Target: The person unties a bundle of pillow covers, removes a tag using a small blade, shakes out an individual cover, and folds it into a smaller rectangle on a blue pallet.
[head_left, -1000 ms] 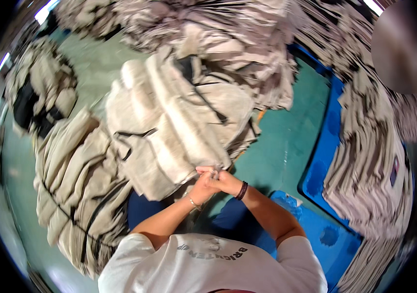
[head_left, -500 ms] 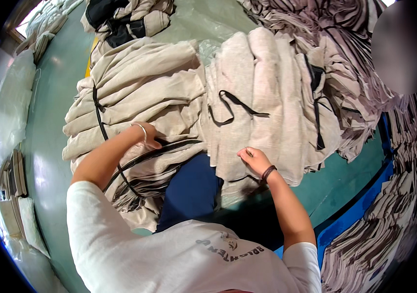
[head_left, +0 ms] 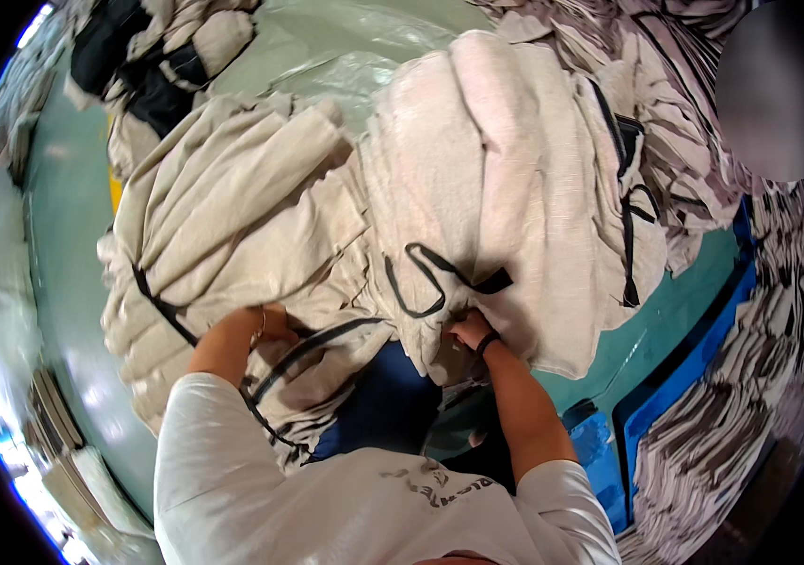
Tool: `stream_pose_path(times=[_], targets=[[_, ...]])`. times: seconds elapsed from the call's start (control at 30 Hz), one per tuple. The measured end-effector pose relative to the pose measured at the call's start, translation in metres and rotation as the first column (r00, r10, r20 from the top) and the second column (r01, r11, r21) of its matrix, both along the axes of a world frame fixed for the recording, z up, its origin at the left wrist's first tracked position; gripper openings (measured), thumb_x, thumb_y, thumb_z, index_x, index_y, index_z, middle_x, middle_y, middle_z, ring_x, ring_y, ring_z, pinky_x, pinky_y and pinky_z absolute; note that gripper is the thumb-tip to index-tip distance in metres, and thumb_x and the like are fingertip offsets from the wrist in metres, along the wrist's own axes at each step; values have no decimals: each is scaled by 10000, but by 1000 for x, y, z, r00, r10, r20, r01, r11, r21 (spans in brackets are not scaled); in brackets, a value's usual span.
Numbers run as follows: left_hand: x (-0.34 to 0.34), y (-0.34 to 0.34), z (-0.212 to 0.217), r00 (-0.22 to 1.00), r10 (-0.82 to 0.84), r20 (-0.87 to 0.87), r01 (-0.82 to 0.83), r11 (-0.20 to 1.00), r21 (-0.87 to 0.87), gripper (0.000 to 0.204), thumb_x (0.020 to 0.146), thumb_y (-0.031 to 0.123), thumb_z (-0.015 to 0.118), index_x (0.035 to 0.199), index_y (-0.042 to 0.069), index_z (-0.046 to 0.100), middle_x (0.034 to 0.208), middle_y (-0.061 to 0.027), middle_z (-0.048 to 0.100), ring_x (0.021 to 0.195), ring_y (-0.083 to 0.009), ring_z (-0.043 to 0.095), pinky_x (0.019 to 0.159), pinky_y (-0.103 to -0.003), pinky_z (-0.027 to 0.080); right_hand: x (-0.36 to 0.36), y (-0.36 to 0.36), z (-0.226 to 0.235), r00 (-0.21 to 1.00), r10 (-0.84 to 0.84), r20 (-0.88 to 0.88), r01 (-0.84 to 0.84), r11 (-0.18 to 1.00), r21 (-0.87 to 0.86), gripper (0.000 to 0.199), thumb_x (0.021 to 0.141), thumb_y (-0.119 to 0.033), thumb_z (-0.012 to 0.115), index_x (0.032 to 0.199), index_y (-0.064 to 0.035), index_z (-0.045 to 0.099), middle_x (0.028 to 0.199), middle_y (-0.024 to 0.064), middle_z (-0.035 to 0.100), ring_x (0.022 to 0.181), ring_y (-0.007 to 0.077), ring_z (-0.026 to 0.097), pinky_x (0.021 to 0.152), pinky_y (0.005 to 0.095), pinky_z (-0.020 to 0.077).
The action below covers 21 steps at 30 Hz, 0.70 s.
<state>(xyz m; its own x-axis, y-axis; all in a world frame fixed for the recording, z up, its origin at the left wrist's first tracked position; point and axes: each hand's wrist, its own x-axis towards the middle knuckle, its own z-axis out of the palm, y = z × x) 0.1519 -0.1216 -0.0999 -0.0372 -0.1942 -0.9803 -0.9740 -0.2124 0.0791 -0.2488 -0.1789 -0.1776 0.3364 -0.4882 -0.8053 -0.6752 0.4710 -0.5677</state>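
Observation:
Two piles of beige cloth pieces lie side by side before me, the left pile creased and the right pile in broad, thick folds. My left hand is closed on the near part of the left pile, its fingers partly sunk in a fold beside a black strap. At the near edge of the right pile, my right hand grips bunched cloth. A loose black tie curls on the fabric just beyond that hand. My fingertips are hidden on both sides.
Rumpled beige and black cloth lies at the far left, near clear plastic sheeting. More beige cloth heaps up at the far right. Tall stacks of folded cloth stand at the right beside a blue edge. Green floor shows at left.
My right hand has moved left and nearer and has closed on the cloth. The left hand has moved nearer into the fold. The near cloth is bunched, and the black tie has shifted nearer.

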Motion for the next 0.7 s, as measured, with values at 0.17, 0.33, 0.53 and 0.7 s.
stream_pose_path(times=[0.17, 0.33, 0.53, 0.7], targets=[[7, 2, -26, 986, 6, -168, 3, 999, 54, 286, 668, 369, 606, 665, 83, 607, 523, -25, 524, 469, -131, 481, 420, -264, 405, 6, 11, 9, 997, 81, 5, -76, 958, -276, 343, 689, -332, 501, 859, -50, 600, 875, 165, 579, 806, 312, 539, 735, 383, 415], [14, -22, -61, 941, -140, -309, 187, 974, 125, 262, 678, 351, 588, 680, 90, 611, 569, -36, 537, 514, -141, 496, 443, -272, 414, -1, 40, 65, 958, -175, -227, 82, 926, -369, 252, 718, -278, 556, 798, -43, 600, 803, 146, 585, 753, 282, 551, 680, 355, 426], [30, -30, -92, 869, -304, -389, 371, 922, 109, 237, 689, 329, 566, 699, 97, 616, 625, -49, 553, 568, -153, 514, 470, -281, 424, 12, 106, 165, 599, -790, -130, 590, 545, -595, 150, 737, -162, 579, 763, -15, 575, 619, 92, 565, 580, 148, 553, 543, 259, 413], [35, -28, -103, 821, -420, -386, 480, 874, 71, 219, 699, 310, 548, 714, 104, 621, 671, -60, 567, 613, -164, 528, 493, -288, 433, 49, 152, 165, 486, -871, 77, 699, 335, -632, 97, 734, -88, 584, 775, -1, 578, 668, 55, 597, 640, 117, 563, 610, 227, 436]])
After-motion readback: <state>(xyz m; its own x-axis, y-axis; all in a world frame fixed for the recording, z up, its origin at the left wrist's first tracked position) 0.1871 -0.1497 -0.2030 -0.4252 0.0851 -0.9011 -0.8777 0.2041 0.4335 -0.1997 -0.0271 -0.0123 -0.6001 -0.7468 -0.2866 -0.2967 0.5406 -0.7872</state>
